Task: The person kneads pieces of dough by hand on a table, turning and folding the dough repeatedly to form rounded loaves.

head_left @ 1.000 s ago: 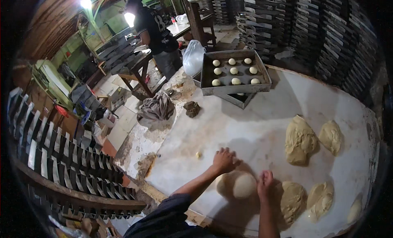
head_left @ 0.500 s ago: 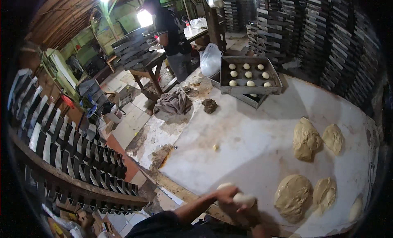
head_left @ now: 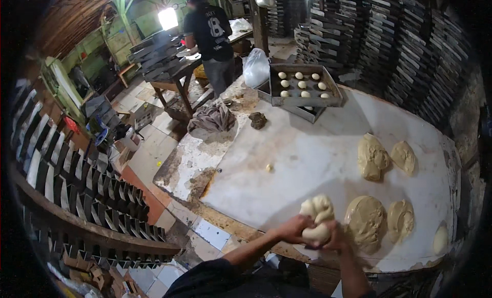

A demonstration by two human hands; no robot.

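Observation:
Both of my hands are closed around a pale lump of dough [head_left: 319, 208] over the near edge of the white tabletop [head_left: 302, 160]. My left hand [head_left: 295, 230] grips it from the left and my right hand [head_left: 335, 236] from the right. Part of the dough bulges up beyond the fingers, and a smooth round part shows between the hands. Just right of them a large tan, glossy mound of soft dough [head_left: 365, 221] lies flat, with a smaller tan piece [head_left: 400, 221] beside it. Farther back lie another tan mound [head_left: 372, 157] and another small piece [head_left: 404, 157].
A metal tray [head_left: 333, 99] of round dough balls rests on another tray at the far side. A tiny dough bit [head_left: 269, 168], a dark lump [head_left: 258, 120], a grey cloth [head_left: 212, 118] and a pale oval piece [head_left: 441, 240] also lie on the table. Metal pans [head_left: 102, 195] are stacked left; a person [head_left: 210, 37] stands beyond.
The dough, blurred low between my hands before, is now raised and squeezed upward between them. My right hand has come into clear view. The person beyond has turned their back.

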